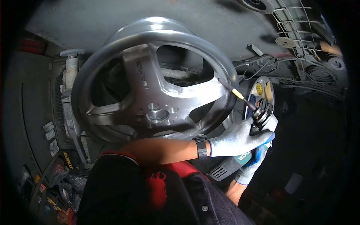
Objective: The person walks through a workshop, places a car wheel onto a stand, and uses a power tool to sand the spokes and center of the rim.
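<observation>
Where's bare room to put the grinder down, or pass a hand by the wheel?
Bare grey floor lies above the wheel, bordered on the right by the wire rack. Crowded: cables and discs right of the rim near the grinder, and the tool tray lower left.

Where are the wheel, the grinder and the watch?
wheel (157, 114), head view, on the hub.
grinder (225, 168), head view, on its grey body.
watch (201, 148), head view, on the strap.
</observation>
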Tool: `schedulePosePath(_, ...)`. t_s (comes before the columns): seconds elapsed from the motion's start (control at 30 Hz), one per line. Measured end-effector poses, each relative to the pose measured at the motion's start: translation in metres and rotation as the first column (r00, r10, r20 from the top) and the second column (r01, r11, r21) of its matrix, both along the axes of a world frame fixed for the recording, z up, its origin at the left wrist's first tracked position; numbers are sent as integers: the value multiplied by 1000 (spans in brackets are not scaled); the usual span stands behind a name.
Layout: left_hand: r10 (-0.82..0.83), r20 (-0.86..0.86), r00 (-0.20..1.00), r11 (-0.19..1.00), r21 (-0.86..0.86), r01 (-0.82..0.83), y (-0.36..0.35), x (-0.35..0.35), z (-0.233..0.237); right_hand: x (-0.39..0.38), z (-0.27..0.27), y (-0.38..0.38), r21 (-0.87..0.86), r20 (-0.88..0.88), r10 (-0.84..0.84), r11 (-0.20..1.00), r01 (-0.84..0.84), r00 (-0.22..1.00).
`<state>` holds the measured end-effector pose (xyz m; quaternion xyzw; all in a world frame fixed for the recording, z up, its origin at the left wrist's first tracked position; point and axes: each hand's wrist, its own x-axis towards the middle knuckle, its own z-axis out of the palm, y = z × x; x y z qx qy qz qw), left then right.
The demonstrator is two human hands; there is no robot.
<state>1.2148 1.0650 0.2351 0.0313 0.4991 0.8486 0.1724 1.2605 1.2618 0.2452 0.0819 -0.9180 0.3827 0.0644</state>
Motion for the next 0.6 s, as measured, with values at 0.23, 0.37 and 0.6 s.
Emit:
schedulePosePath(0.23, 31, 71, 997, 998, 45, -34, -8, -1, -8, -7, 11, -47, -422, 302, -153, 863, 276, 941)
schedulePosePath(0.37, 30, 23, 999, 999, 15, -31, -3, -1, -5, -8, 22, -60, -455, 262, -145, 853, 255, 954)
schedulePosePath(0.6, 16, 53, 998, 997, 80, -20, -4, 2, -9, -5, 22, -63, -470, 327, -159, 828, 306, 932)
